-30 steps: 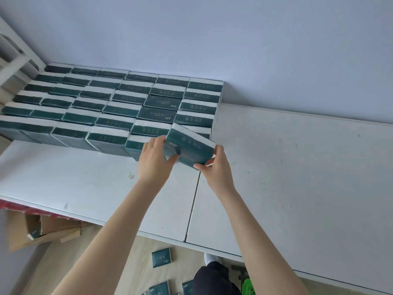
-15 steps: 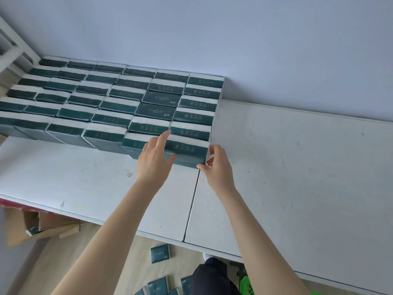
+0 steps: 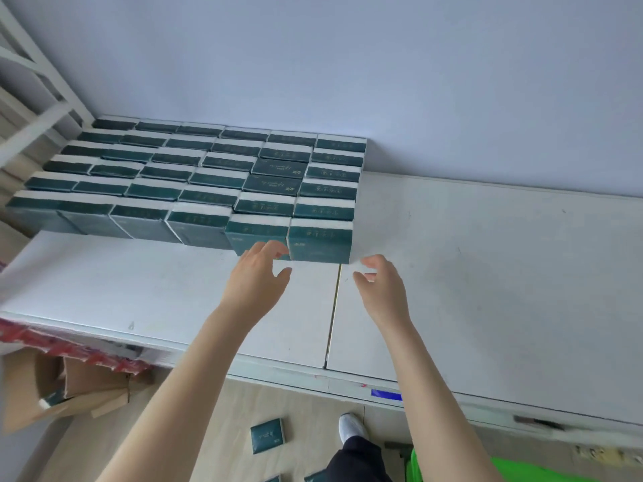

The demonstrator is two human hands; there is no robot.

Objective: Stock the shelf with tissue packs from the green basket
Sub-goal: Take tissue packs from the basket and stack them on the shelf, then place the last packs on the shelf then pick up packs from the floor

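Dark-green tissue pack (image 3: 318,240) now stands on the shelf (image 3: 487,273), out of the hands. A second ago both hands held it tilted over the front row. Half a second ago they were pushing it in. Now both have let go and drawn back toward the person.

Left hand (image 3: 255,276) is empty, fingers loosely curled, thumb apart from them. Its fingertips overlap the lower front of the neighbouring pack in view; contact cannot be told. Right hand (image 3: 381,283) is empty too, fingers loosely curled, clear of the pack, just beside its front right corner.

Pack is the right end of the front row, upright, touching the pack on its left and backed against the block of packs (image 3: 215,175).

Pack look: rectangular, soft film wrap, dark green front with faint gold print, white strip along the top. Block is six packs wide. Two packs in the fifth column lie broad green face up.

Shelf is white board, scuffed, two panels meeting at a seam (image 3: 332,314) just below the pack. Wall (image 3: 348,64) behind is pale and plain.

Green basket (image 3: 522,471) is at lower right, only partly in view. Loose pack (image 3: 267,435) lies on the wood-look floor (image 3: 306,419). Brown cardboard box (image 3: 52,394) sits lower left. White shoe (image 3: 351,426) is near the basket. Blue label (image 3: 386,394) is on the shelf's front edge.
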